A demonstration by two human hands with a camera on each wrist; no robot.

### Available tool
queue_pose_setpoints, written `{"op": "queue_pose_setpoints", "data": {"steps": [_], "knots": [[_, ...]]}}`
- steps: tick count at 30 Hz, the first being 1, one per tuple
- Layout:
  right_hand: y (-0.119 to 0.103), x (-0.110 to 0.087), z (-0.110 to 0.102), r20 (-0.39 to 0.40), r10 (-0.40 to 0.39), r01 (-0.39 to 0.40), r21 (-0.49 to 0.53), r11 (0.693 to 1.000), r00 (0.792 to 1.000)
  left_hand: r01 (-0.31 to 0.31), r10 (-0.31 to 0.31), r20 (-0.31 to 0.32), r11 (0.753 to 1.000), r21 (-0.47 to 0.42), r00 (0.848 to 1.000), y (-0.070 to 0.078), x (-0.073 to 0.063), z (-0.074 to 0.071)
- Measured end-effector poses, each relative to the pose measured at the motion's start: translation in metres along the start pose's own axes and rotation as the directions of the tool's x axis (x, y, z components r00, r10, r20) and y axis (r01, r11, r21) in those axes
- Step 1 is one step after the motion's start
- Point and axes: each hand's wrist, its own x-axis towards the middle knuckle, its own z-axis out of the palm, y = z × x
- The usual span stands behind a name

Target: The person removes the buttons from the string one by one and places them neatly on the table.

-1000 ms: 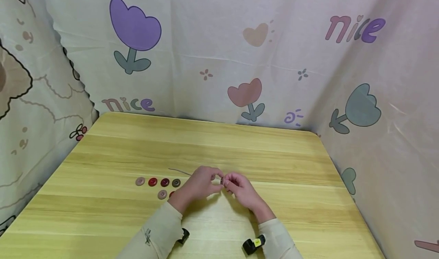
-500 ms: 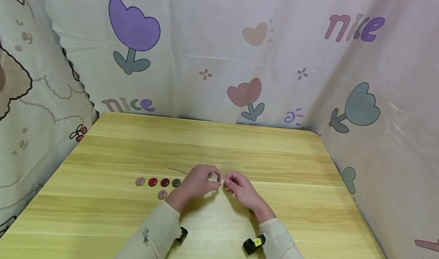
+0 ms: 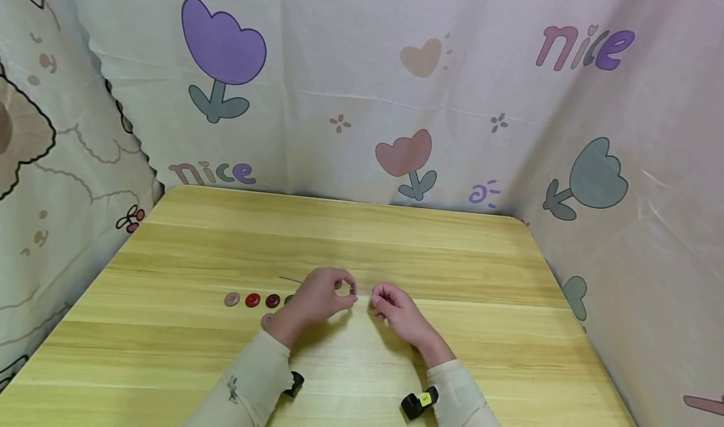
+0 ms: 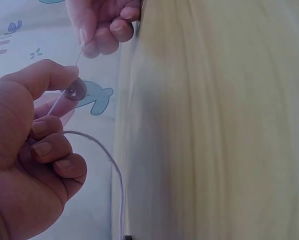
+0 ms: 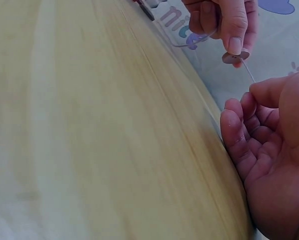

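My left hand [image 3: 319, 298] pinches a small brownish button [image 4: 75, 89] between thumb and forefinger, its other fingers curled. A pale cord [image 4: 118, 175] runs through the button, and its tail trails away behind the left hand to the table. On the far side of the button, a short taut stretch of cord [image 5: 248, 71] leads to my right hand [image 3: 398, 310], whose thumb and forefinger pinch its end. The hands face each other with a small gap between them, over the middle of the table.
Left of the left hand, loose buttons lie on the wooden table [image 3: 198, 364]: a pinkish one [image 3: 232, 299], a red one [image 3: 252, 300] and a dark red one [image 3: 273, 300] in a row. A dark greenish button and another pinkish one [image 3: 266, 320] are partly covered by the left arm.
The left hand has slid leftward with the button, away from the right hand, and the gap between them has widened. The right hand has stayed in place.
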Motion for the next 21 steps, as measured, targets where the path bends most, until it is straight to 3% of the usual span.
{"op": "queue_pose_setpoints", "data": {"steps": [7,14,21], "knots": [[-0.001,0.0,0.0,-0.009,0.019,-0.019,0.004,1.0,1.0,0.03,-0.03,-0.018,0.999,-0.011,0.999,-0.002,-0.002,-0.008],[0.025,0.008,-0.003,-0.021,0.032,-0.032,0.013,0.999,0.999,0.058,-0.059,-0.043,0.998,-0.02,0.997,-0.008,-0.005,-0.014],[0.031,0.008,-0.002,-0.042,0.012,-0.012,0.001,1.0,0.999,0.072,-0.074,-0.053,0.997,-0.035,0.996,-0.013,-0.007,-0.02]]}}
